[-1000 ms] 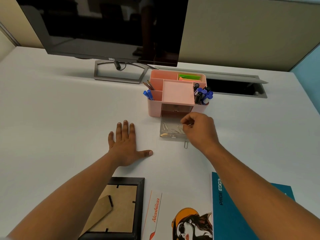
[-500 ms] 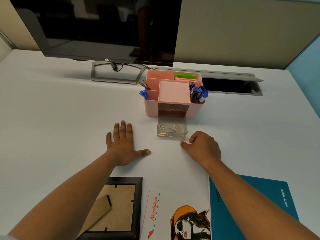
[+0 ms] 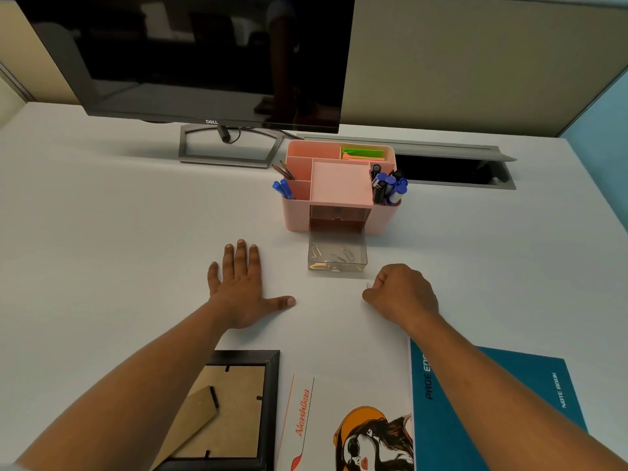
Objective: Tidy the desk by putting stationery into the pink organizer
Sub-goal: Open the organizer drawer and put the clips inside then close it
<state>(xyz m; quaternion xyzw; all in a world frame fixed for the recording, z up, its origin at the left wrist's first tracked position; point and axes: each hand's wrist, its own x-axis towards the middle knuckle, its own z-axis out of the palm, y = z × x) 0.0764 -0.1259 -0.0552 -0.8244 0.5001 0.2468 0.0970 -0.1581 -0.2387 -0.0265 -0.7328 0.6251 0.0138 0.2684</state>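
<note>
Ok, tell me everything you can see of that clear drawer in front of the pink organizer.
The clear drawer is a shallow, see-through plastic tray with a small pull tab at its front. It sits flat on the desk, pulled out before the pink organizer's open lower slot, its back edge at the slot's mouth. A few metal paper clips lie loose inside. The right hand is near its front right corner, not touching.

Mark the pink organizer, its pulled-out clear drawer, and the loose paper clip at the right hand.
pink organizer [image 3: 296, 217]: head view, front wall left of the drawer slot.
clear drawer [image 3: 353, 266]: head view, its front wall.
paper clip [image 3: 368, 285]: head view, its visible wire loop.
</note>
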